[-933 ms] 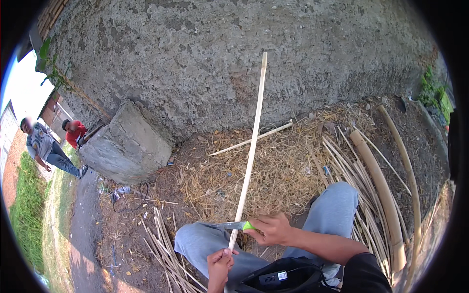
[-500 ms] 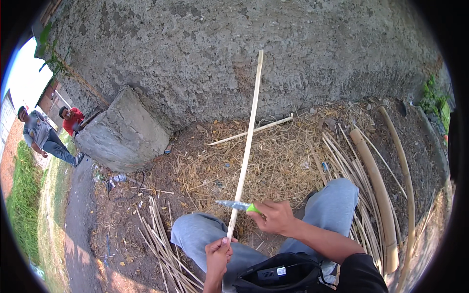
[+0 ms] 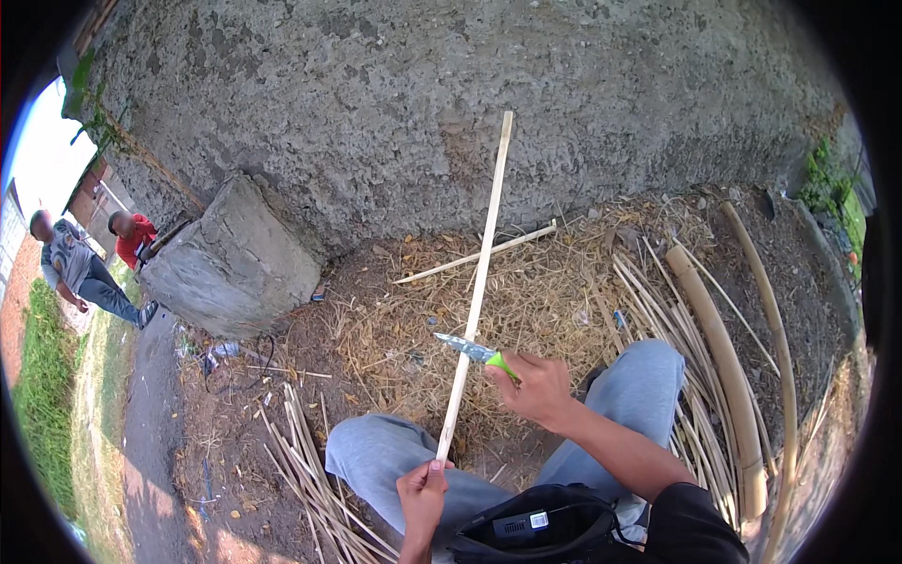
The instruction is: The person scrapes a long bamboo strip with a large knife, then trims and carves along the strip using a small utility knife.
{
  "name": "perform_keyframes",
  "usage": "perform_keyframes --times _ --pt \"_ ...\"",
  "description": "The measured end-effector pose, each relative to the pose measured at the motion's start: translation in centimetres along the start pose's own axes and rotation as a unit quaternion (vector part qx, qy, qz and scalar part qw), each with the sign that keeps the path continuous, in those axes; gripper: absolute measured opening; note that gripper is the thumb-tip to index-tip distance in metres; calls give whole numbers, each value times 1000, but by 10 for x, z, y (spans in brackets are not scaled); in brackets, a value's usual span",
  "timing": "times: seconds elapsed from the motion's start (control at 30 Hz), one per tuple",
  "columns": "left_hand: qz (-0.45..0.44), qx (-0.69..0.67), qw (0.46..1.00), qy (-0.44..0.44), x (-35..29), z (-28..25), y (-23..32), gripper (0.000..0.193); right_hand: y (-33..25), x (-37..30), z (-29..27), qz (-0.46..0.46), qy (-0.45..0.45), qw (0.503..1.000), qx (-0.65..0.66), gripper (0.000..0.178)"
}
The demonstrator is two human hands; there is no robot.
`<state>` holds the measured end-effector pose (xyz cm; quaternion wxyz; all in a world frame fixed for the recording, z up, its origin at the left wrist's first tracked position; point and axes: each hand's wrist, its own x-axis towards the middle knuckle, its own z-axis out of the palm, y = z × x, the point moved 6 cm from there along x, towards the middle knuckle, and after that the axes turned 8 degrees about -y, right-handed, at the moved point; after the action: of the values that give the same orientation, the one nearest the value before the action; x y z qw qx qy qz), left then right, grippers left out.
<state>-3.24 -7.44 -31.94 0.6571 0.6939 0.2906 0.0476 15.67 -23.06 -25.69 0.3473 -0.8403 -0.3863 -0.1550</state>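
A long pale bamboo strip slants up and away from me between my knees. My left hand is closed round its near end, thumb on top. In my right hand is a knife with a bright green handle, gripped in closed fingers. Its grey, smeared blade points left and lies across the strip, well beyond my left hand. Whether the edge bites into the wood cannot be made out.
Thin strips lie in a bundle at left; more strips and a thick bamboo pole lie at right. Shavings cover the ground before a rough wall. A concrete block stands near two people at far left.
My right hand and the knife have moved away from me along the strip, and slightly right. My left hand keeps its grip on the near end.
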Motion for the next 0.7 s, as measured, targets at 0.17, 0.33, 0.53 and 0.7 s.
perform_keyframes --times 0.17,0.33,0.53,0.7 --pt "40 -20 999 3 0 0 -2 30 -16 -12 11 -127 -37 991 21 22" --pt "48 -2 999 9 3 2 -3 31 -5 -10 14 15 -14 999 25 22" --pt "59 6 998 17 0 1 -3 31 -6 10 -3 -40 14 999 2 24" --pt "60 20 998 12 -4 -1 0 32 -7 14 -11 -106 37 994 16 23"
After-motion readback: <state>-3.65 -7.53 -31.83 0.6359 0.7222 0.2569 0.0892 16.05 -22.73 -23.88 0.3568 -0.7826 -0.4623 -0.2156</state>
